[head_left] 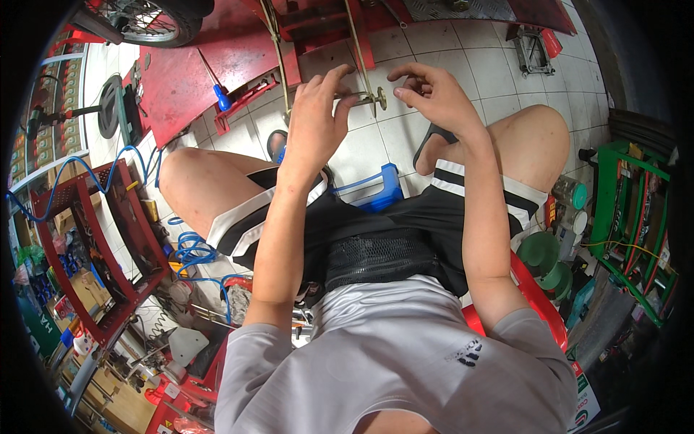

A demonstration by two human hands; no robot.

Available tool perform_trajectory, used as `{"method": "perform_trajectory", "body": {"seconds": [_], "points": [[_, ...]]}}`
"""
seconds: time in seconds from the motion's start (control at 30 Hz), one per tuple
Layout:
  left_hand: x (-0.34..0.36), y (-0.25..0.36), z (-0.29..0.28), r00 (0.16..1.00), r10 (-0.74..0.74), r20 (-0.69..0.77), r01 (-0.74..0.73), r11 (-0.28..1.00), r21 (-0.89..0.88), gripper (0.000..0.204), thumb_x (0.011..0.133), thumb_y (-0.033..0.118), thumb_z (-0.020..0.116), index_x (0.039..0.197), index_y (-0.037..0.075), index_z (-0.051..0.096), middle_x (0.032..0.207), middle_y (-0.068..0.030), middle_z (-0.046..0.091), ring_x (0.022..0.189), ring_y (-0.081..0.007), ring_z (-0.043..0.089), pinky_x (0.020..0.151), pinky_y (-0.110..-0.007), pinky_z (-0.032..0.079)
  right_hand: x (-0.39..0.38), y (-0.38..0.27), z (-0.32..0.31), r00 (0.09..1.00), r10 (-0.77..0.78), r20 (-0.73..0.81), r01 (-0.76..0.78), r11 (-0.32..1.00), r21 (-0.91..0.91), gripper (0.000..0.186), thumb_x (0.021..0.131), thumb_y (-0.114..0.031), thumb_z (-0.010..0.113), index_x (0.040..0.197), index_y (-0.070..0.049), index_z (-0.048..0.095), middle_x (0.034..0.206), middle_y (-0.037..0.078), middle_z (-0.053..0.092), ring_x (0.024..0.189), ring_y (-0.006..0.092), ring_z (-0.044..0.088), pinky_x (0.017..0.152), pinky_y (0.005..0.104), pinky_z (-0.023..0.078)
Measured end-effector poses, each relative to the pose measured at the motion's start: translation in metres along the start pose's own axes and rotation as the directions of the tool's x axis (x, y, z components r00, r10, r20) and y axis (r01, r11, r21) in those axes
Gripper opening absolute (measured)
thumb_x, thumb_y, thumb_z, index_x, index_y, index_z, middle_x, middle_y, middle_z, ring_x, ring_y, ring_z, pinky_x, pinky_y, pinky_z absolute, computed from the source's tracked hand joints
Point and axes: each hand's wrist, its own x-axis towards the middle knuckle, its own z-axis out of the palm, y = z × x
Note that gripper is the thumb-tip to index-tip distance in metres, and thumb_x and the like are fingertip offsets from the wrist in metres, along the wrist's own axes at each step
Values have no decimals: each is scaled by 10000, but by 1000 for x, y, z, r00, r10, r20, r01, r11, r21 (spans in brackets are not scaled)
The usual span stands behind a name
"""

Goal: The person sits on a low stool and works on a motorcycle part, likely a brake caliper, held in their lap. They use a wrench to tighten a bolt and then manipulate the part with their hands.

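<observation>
My left hand (316, 116) is closed around a short metal rod (365, 99) with a round disc (382, 98) on its right end, thumb along the rod. The rod sits at the lower ends of two long brassy bars (358, 43) hanging from a red metal stand (296, 58). My right hand (434, 98) is just right of the disc, fingers loosely curved and apart, nothing visible between them. Behind my left hand, a blue-handled screwdriver (221, 96) leans at the red platform (173, 94).
A blue plastic piece (387, 188) lies between my legs. Red racks (94, 239) and coiled blue hose (194, 247) are at left; a green metal rack (607, 224) and green bowls (538, 253) at right. A motorcycle wheel (159, 25) is upper left, a small metal jack (533, 54) upper right.
</observation>
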Motion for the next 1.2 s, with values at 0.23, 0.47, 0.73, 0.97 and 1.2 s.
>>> {"method": "perform_trajectory", "body": {"seconds": [0.23, 0.47, 0.73, 0.97, 1.2], "points": [[-3, -3, 3, 999, -12, 39, 13, 1000, -27, 460, 789, 22, 711, 1231, 56, 591, 977, -125, 660, 941, -319, 608, 849, -417, 463, -1, 0, 3, 997, -77, 13, 76, 996, 53, 260, 821, -110, 714, 1069, -40, 686, 627, -18, 525, 607, 70, 474, 609, 255, 418], [0, 4, 0, 998, 45, 35, -42, 997, -71, 478, 775, 2, 724, 1232, 45, 592, 974, -125, 668, 936, -314, 640, 836, -385, 503, -1, 0, 4, 997, -63, 45, 61, 997, 44, 279, 804, -97, 720, 1073, -34, 685, 618, -19, 511, 599, 75, 462, 600, 261, 410], [-1, 2, 0, 999, 16, 28, -14, 996, -89, 525, 767, -1, 723, 1266, 51, 572, 950, -123, 660, 945, -316, 634, 836, -394, 501, -2, -9, 3, 996, 12, 92, -12, 1000, 3, 277, 844, -6, 666, 1120, -33, 654, 724, -39, 495, 679, 56, 450, 642, 220, 409], [-2, 5, 2, 999, 33, 1, -33, 996, -78, 535, 760, -4, 729, 1268, 53, 572, 930, -114, 657, 943, -302, 631, 842, -392, 502, -2, -6, 4, 998, -1, 67, 1, 1000, -7, 275, 846, -16, 670, 1120, -34, 656, 740, -39, 517, 691, 55, 462, 654, 219, 424], [-1, -1, 0, 999, 25, 21, -24, 999, -40, 505, 756, -1, 734, 1238, 48, 592, 910, -115, 666, 919, -302, 639, 839, -386, 504, -2, -6, 4, 998, -4, 67, 6, 1000, -29, 269, 850, -28, 666, 1119, -33, 657, 734, -38, 518, 686, 57, 465, 648, 219, 421]]}}
